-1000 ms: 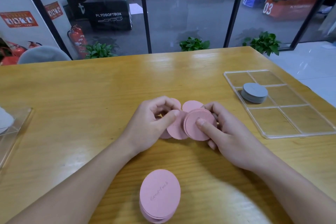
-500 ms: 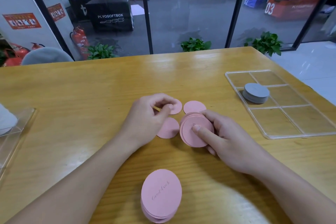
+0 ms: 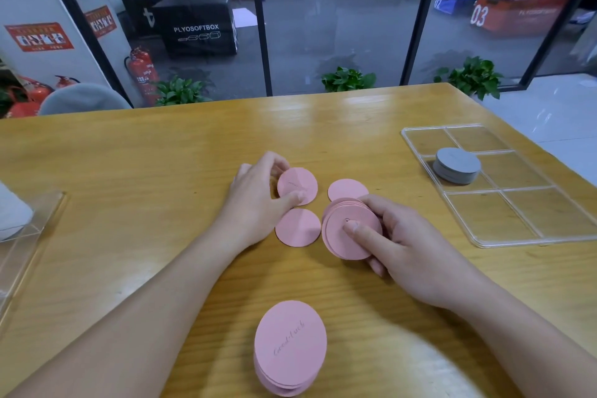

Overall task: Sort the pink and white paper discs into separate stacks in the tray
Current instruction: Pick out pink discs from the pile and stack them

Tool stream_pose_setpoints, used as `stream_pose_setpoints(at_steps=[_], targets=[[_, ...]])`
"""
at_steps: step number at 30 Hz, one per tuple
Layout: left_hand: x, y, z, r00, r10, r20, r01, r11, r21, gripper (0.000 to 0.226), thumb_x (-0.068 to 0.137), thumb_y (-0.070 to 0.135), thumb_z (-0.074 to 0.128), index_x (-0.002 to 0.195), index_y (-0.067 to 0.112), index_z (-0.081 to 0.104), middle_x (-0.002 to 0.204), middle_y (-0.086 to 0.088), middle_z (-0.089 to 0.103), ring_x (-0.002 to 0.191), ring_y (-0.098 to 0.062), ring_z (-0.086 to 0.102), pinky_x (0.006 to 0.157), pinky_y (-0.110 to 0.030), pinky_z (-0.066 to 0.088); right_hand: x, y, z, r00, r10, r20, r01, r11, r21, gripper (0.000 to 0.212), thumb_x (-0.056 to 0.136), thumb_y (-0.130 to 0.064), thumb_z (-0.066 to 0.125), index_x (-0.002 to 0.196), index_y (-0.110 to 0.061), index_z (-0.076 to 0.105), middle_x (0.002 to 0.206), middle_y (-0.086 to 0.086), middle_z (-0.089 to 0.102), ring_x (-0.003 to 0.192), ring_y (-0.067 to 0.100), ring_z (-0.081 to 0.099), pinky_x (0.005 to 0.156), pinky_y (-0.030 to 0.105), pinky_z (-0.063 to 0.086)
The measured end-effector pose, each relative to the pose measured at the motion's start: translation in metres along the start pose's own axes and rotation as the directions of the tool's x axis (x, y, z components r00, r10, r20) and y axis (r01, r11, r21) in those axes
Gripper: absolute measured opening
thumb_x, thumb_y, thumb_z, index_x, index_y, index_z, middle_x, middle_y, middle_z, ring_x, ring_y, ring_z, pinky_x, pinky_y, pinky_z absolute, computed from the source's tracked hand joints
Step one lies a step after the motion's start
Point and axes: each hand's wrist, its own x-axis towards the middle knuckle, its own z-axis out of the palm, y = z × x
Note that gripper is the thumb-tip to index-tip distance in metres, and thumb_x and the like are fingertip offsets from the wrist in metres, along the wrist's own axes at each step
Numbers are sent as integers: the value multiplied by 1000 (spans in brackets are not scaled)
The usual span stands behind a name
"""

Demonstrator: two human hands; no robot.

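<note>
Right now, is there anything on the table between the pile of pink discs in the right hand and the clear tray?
No. The head view shows only bare wooden table between the pink pile held by the right hand and the tray.

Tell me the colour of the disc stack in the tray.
Grey stack, in the head view.
</note>
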Motion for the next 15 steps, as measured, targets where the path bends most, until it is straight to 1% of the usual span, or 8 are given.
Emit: stream_pose_setpoints(at_steps=[2, 3, 6, 8, 10, 13, 14, 15], targets=[[-3, 0, -4, 998, -8, -62, 1, 992, -123, 38, 94, 35, 85, 120, 32, 58, 88, 8, 72, 85, -10, 61, 77, -28, 45, 0, -1, 0, 1000, 6, -5, -6, 1000, 12, 18, 113, -34, 60, 109, -20, 69, 65, -5, 57, 56, 14, 54, 54, 34, 44], [-5, 0, -7, 997, -7, -81, -6, 986, -168, 35, 95, 31, 84, 120, 31, 59, 84, 6, 73, 79, -11, 62, 73, -26, 47, -1, -2, 0, 1000, 8, -8, -8, 1000, 15, 17, 113, -34, 60, 108, -21, 69, 65, -3, 58, 56, 14, 54, 54, 34, 44], [-22, 4, -15, 992, 0, -126, -38, 952, -304, 12, 102, 24, 77, 111, 28, 69, 84, 7, 78, 78, -11, 69, 73, -26, 48, -1, -5, 0, 999, 25, -24, -24, 999, 36, 15, 113, -33, 59, 105, -25, 68, 65, -1, 61, 55, 15, 55, 53, 31, 45], [-38, 9, -16, 990, 18, -136, -68, 926, -371, 4, 104, 22, 75, 104, 24, 72, 85, 6, 78, 78, -15, 70, 73, -33, 52, -2, -6, 0, 999, 33, -19, -32, 998, 47, 15, 114, -33, 58, 104, -27, 67, 65, -4, 63, 56, 15, 56, 53, 29, 45], [-52, 13, -13, 992, 53, -118, -97, 908, -407, 2, 105, 21, 74, 104, 23, 73, 86, 3, 78, 80, -21, 70, 74, -43, 54, -3, -7, -1, 999, 30, -12, -29, 999, 46, 15, 114, -32, 57, 104, -27, 67, 64, -7, 64, 57, 14, 56, 53, 27, 45], [-60, 17, -11, 989, 134, -57, -146, 908, -392, 7, 107, 17, 71, 107, 23, 75, 91, -1, 76, 84, -30, 69, 72, -53, 55, -3, -7, 0, 1000, 27, -8, -27, 998, 59, 16, 115, -31, 56, 103, -27, 65, 63, -9, 62, 56, 12, 54, 54, 26, 44], [-60, 18, -11, 987, 155, -34, -156, 905, -396, 10, 108, 15, 69, 108, 22, 75, 93, -2, 76, 84, -30, 69, 72, -53, 56, -3, -7, 0, 1000, 26, -8, -25, 998, 64, 16, 115, -31, 56, 103, -27, 64, 63, -8, 63, 57, 12, 54, 54, 26, 44], [-59, 19, -10, 985, 172, -13, -162, 898, -409, 12, 109, 12, 66, 109, 21, 75, 94, -2, 77, 82, -29, 69, 71, -49, 56, -3, -6, 1, 1000, 23, -8, -22, 997, 68, 15, 115, -32, 56, 103, -28, 64, 64, -6, 63, 57, 12, 54, 55, 27, 43]])
